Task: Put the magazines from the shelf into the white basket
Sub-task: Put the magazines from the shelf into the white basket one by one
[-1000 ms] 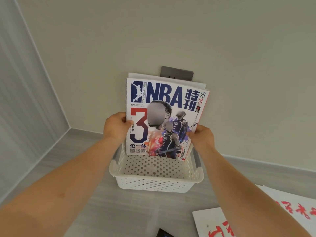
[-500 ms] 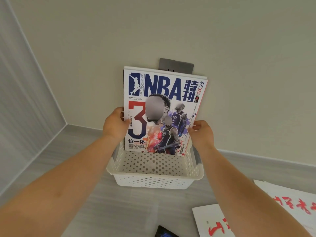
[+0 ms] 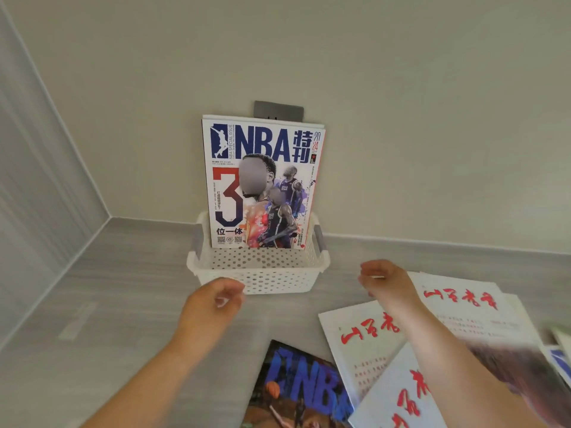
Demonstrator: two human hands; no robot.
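One magazine, the NBA special issue (image 3: pixel 262 186), stands upright in the white basket (image 3: pixel 259 274), leaning back against the wall (image 3: pixel 401 118) just below a grey plate (image 3: pixel 278 110). A thin white edge above its top looks like a second magazine behind it. The basket sits on the grey shelf (image 3: pixel 123 304), close to the corner.

Both hands are off the magazine and empty. The left hand (image 3: pixel 213 301) hangs in front of the basket's near wall with loosely curled fingers. The right hand (image 3: pixel 383 281) hovers, also loosely curled, over the far edge of the white magazines (image 3: pixel 364 335) with red brush lettering. I cannot tell whether it touches them.

Several magazines remain on the shelf. The white ones lie fanned and overlapping at right, and a dark NBA magazine (image 3: pixel 302 390) lies flat nearest the camera, its right side tucked under a white cover.

These should be light but floppy, with glossy covers that probably slide on one another. The topmost is best taken first, pinched at the spine or held by both side edges so it stays flat. It can then be stood on its bottom edge in front of the one already in the basket.
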